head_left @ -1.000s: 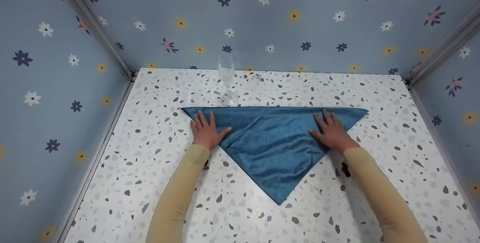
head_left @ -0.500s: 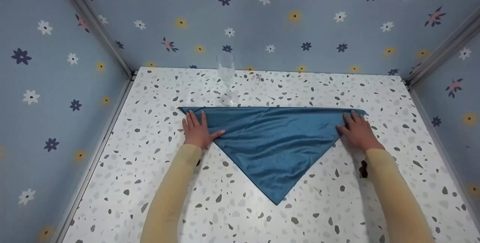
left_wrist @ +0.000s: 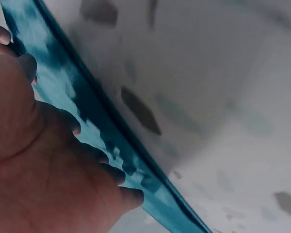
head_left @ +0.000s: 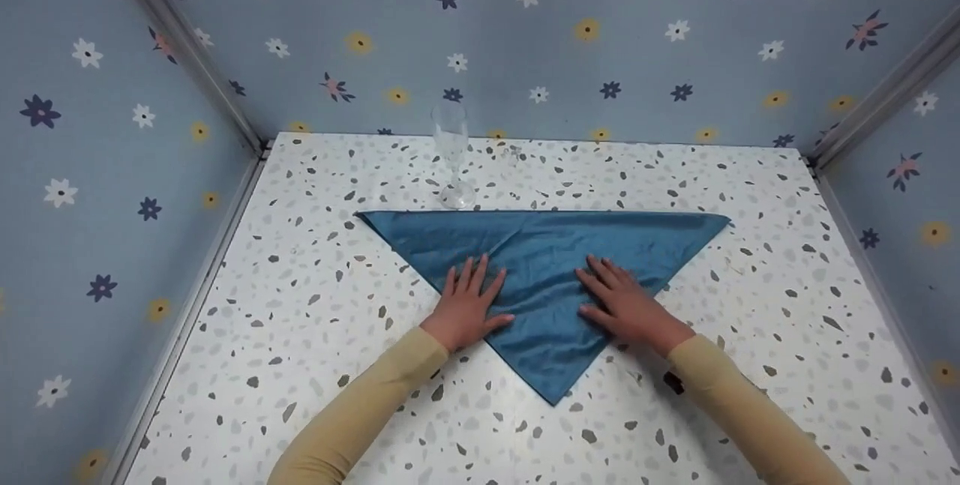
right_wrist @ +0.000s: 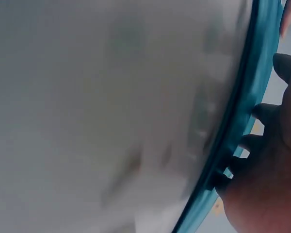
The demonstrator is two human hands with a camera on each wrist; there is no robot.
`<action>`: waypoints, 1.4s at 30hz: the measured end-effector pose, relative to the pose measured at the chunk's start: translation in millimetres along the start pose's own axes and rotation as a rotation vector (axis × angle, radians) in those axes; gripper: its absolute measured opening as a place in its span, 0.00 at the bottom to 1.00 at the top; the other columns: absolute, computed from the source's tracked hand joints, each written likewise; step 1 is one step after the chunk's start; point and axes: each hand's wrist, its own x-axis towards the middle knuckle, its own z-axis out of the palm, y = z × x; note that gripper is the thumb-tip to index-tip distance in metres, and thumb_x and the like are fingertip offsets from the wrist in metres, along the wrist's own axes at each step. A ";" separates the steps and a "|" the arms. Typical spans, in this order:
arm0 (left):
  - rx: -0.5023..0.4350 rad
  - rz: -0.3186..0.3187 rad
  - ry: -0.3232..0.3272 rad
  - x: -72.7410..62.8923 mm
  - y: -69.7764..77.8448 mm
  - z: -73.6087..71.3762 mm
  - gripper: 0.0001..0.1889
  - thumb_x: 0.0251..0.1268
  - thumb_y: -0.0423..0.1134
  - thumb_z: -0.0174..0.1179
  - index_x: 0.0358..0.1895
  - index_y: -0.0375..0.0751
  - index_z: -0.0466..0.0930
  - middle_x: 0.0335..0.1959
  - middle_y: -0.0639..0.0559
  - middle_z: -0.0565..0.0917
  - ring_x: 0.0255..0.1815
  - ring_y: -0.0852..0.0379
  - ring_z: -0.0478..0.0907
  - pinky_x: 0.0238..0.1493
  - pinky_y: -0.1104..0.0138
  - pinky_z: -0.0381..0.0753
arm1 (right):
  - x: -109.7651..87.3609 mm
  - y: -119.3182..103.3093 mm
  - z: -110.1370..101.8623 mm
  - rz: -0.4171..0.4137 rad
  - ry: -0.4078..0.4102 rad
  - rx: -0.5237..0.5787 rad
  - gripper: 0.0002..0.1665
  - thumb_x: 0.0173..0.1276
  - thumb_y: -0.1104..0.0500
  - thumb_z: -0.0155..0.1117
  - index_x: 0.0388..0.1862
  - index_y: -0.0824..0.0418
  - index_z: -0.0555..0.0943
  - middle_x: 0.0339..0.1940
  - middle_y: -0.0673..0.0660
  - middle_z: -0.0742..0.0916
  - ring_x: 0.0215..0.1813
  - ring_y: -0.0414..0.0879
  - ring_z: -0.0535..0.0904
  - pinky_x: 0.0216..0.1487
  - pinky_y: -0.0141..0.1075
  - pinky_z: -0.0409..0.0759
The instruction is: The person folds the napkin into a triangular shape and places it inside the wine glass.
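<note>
A blue satiny cloth (head_left: 547, 275), folded into a triangle, lies on the table with its long edge at the back and its point toward me. My left hand (head_left: 469, 310) rests on its left slanting edge, fingers spread and straight over the fabric. On the opposite slanting edge lies my right hand (head_left: 628, 306), its fingers also extended across the cloth. Small wrinkles run between the two hands. In the left wrist view the palm (left_wrist: 48, 160) is beside the cloth's folded border (left_wrist: 111, 116). The right wrist view shows the fingers (right_wrist: 262, 114) along the other border (right_wrist: 233, 121).
A clear stemmed glass (head_left: 452, 155) stands upright just behind the cloth's long edge, left of centre. The speckled white tabletop (head_left: 300, 305) is bounded by blue flowered panels (head_left: 510, 35) at the back and both sides.
Both hands first slid outward toward the cloth's far corners, then came inward and nearer to me. They now lie lower on the slanting edges. The cloth stays a triangle, and the glass has not moved.
</note>
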 end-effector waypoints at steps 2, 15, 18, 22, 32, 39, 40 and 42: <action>0.025 -0.001 0.005 -3.8 1.9 4.0 0.41 0.68 0.67 0.42 0.77 0.48 0.46 0.76 0.36 0.43 0.75 0.36 0.39 0.69 0.42 0.44 | -2.0 -3.8 3.8 -0.017 -0.010 -0.023 0.40 0.73 0.39 0.49 0.77 0.55 0.54 0.78 0.61 0.52 0.76 0.61 0.42 0.70 0.60 0.46; 0.036 0.029 0.096 -13.5 1.0 11.3 0.42 0.65 0.68 0.46 0.76 0.49 0.51 0.76 0.37 0.46 0.75 0.37 0.42 0.69 0.42 0.45 | -7.9 -11.1 10.8 -0.089 0.032 -0.080 0.40 0.74 0.42 0.50 0.76 0.59 0.54 0.77 0.65 0.53 0.75 0.63 0.43 0.70 0.59 0.42; 0.060 0.057 0.103 -18.6 7.2 11.7 0.42 0.64 0.68 0.47 0.76 0.49 0.54 0.76 0.37 0.48 0.75 0.37 0.44 0.69 0.43 0.47 | -13.0 -19.8 12.8 -0.095 0.031 -0.083 0.40 0.74 0.40 0.48 0.77 0.57 0.54 0.77 0.63 0.53 0.76 0.61 0.43 0.71 0.57 0.43; 0.086 0.113 0.113 -28.2 19.1 13.2 0.41 0.64 0.69 0.46 0.75 0.50 0.56 0.76 0.38 0.49 0.74 0.36 0.44 0.69 0.42 0.48 | -21.1 -35.0 16.8 -0.119 0.026 -0.072 0.39 0.74 0.39 0.48 0.76 0.56 0.56 0.77 0.62 0.54 0.76 0.60 0.44 0.71 0.57 0.45; 0.073 0.187 0.089 -45.7 32.4 24.3 0.41 0.63 0.70 0.46 0.75 0.52 0.56 0.76 0.39 0.49 0.74 0.37 0.46 0.69 0.45 0.50 | -41.4 -58.0 25.4 -0.177 -0.016 -0.091 0.39 0.74 0.39 0.47 0.76 0.56 0.56 0.77 0.62 0.53 0.76 0.61 0.44 0.71 0.57 0.46; 0.078 0.185 0.094 -48.6 30.1 29.4 0.42 0.62 0.70 0.47 0.75 0.52 0.55 0.76 0.39 0.48 0.74 0.37 0.45 0.70 0.45 0.50 | -42.5 -60.6 29.7 -0.189 -0.010 -0.129 0.41 0.72 0.38 0.49 0.77 0.56 0.55 0.77 0.63 0.53 0.76 0.61 0.44 0.71 0.57 0.47; 0.076 0.184 0.089 -49.4 30.4 29.4 0.43 0.62 0.70 0.47 0.75 0.52 0.54 0.76 0.39 0.48 0.74 0.37 0.45 0.70 0.45 0.49 | -42.5 -60.5 30.4 -0.192 -0.010 -0.128 0.42 0.72 0.38 0.50 0.77 0.56 0.55 0.77 0.63 0.53 0.76 0.61 0.44 0.71 0.57 0.47; 0.070 0.177 0.068 -50.2 30.6 29.5 0.43 0.62 0.70 0.47 0.76 0.53 0.53 0.76 0.39 0.47 0.75 0.37 0.44 0.70 0.45 0.48 | -42.8 -60.9 30.9 -0.195 -0.018 -0.112 0.41 0.72 0.38 0.50 0.77 0.56 0.55 0.77 0.63 0.53 0.76 0.61 0.44 0.71 0.57 0.47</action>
